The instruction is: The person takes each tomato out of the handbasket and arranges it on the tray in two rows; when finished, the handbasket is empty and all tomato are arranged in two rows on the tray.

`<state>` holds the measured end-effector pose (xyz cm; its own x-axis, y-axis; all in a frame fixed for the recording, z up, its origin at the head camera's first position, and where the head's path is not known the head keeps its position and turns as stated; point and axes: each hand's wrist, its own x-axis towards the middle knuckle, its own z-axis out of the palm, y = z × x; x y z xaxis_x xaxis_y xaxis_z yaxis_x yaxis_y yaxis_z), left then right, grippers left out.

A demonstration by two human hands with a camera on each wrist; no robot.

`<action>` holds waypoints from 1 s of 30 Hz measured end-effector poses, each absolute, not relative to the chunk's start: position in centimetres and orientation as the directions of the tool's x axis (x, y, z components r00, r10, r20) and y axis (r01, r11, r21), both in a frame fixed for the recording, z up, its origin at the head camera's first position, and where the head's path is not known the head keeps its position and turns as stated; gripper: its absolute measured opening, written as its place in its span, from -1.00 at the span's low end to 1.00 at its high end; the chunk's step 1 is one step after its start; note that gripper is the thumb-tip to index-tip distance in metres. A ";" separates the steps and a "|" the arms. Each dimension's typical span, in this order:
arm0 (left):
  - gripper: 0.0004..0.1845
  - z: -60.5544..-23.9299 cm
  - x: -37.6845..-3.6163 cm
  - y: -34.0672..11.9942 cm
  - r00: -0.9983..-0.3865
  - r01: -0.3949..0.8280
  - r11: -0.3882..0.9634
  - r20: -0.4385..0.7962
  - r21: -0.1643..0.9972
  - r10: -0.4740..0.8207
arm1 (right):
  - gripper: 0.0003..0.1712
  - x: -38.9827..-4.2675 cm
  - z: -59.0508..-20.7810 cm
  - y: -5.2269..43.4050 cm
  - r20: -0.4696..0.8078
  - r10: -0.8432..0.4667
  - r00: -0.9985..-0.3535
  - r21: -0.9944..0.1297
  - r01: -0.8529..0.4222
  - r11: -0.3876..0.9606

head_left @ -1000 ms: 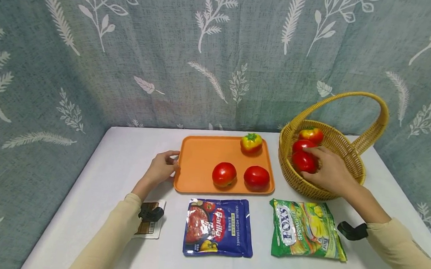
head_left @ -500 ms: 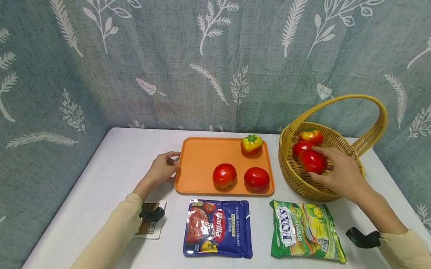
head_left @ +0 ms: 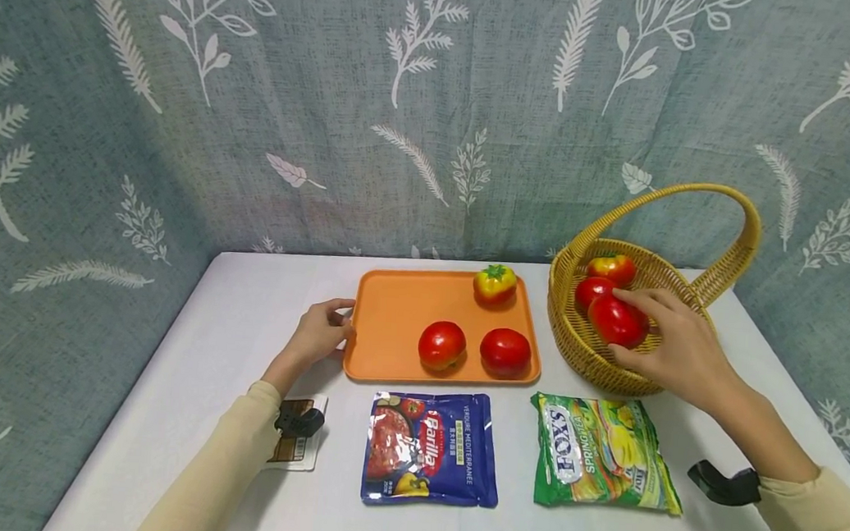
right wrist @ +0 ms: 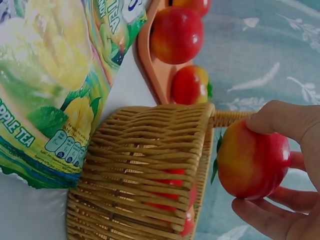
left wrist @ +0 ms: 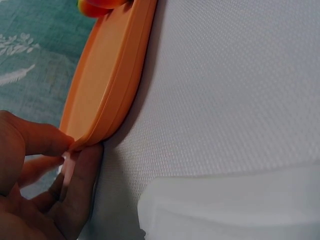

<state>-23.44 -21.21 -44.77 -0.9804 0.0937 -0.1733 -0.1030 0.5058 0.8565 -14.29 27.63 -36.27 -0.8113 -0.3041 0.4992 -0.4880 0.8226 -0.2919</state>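
My right hand grips a red tomato and holds it just above the wicker basket at the table's right. In the right wrist view the tomato hangs beside the basket's rim, with my fingers curled round it. Two more tomatoes lie in the basket. My left hand pinches the left edge of the orange tray; the left wrist view shows that edge between thumb and fingers. On the tray sit two red tomatoes and a yellow-red one.
A blue Barilla pouch and a green Fox's bag lie flat in front of the tray and the basket. A small packet lies under my left wrist. A leaf-print curtain closes off the back and both sides.
My right hand has lifted the red tomato up out of the basket's bowl and a little to the right. The left hand has stayed on the tray's edge.
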 end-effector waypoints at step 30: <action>-0.39 -44.9 -23.3 -21.3 -0.980 -0.100 0.508 -0.171 0.856 0.096 | -0.19 -12.7 -35.3 24.8 0.541 -0.347 -0.766 -0.281 -0.553 0.784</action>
<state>-23.33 -21.31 -44.86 -0.9805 0.0965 -0.1714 -0.0996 0.5081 0.8555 -12.68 24.78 -35.34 -0.7661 -0.3468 0.5411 -0.5532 0.7843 -0.2806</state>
